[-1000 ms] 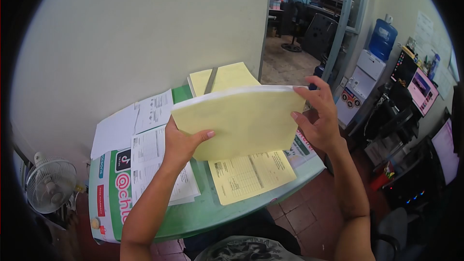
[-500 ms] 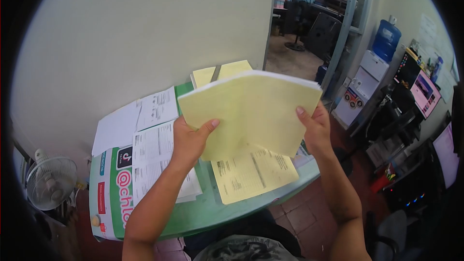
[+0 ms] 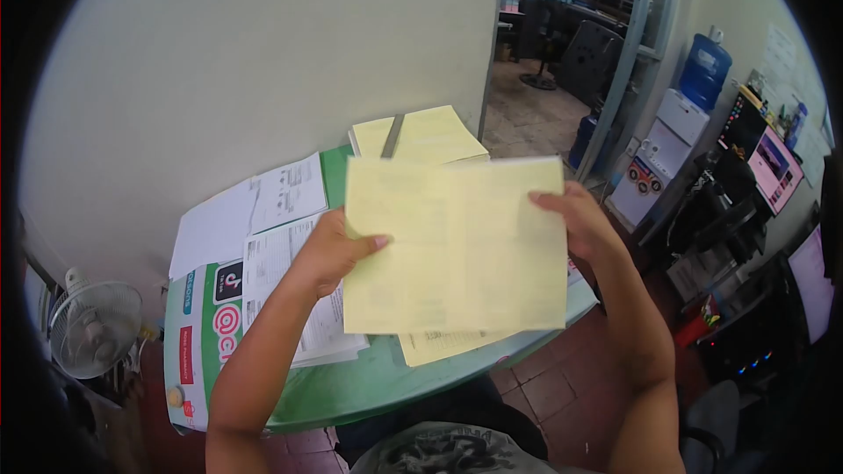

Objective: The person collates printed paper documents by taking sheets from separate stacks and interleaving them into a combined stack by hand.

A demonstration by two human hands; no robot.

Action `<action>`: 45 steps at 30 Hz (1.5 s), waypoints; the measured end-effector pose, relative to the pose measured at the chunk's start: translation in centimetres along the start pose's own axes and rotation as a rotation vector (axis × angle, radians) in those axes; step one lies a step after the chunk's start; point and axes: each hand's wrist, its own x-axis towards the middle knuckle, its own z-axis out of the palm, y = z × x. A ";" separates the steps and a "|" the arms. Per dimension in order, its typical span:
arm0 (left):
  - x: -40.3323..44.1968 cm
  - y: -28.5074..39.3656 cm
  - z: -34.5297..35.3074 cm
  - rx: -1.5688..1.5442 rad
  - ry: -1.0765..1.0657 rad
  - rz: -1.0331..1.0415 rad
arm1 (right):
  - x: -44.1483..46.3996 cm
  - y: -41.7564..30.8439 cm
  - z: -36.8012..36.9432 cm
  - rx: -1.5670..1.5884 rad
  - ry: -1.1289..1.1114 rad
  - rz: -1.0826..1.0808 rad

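Observation:
A stack of yellow paper (image 3: 455,254) is held upright above the table, its broad face toward me. My left hand (image 3: 338,250) is closed on its left edge, the thumb on the near face. At the right edge my right hand (image 3: 580,219) grips it the same way; the fingers behind are hidden. Below the stack, partly covered, a printed yellow form (image 3: 448,348) lies on the green table (image 3: 351,398). Behind it sits a thicker yellow paper pile (image 3: 439,132) with a grey strip (image 3: 393,135) across it.
Printed white forms (image 3: 279,263) and white sheets (image 3: 215,226) cover the table's left part. A fan (image 3: 95,327) stands at the far left. On the right are a water dispenser (image 3: 663,154), a monitor (image 3: 767,167) and an open doorway.
The held stack has gone from tilted and bent to flat and facing me, with its lower edge nearer. My right hand has closed on its right edge.

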 end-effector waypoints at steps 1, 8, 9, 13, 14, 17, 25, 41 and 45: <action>0.4 -1.1 -0.3 0.005 -0.046 -0.067 | 0.9 0.9 -0.6 -0.044 -0.035 0.112; 2.4 -6.3 -0.8 -0.077 0.098 -0.359 | 0.0 8.9 0.2 -0.789 -0.171 -0.768; 2.0 -7.2 -0.3 0.024 0.131 -0.217 | 0.0 8.6 0.1 -0.553 -0.079 -0.468; -0.7 -7.2 1.7 0.687 0.182 0.467 | 0.4 6.7 -2.0 0.151 -0.051 0.251; -0.8 -7.3 1.9 0.622 0.221 0.424 | 0.3 6.6 -2.4 0.116 -0.086 0.223; 1.3 -8.3 0.3 0.002 0.290 0.033 | -1.0 6.1 -1.3 -0.063 -0.116 0.225; -0.5 -3.7 1.9 0.252 -0.063 -0.010 | -2.7 3.8 3.9 -0.321 -0.153 -0.038; -2.1 1.2 -2.9 -0.233 0.018 0.058 | -3.5 -1.3 0.6 0.164 -0.204 -0.120; -2.4 0.9 -3.7 -0.232 0.039 0.220 | -3.7 0.5 -0.4 0.122 -0.105 -0.261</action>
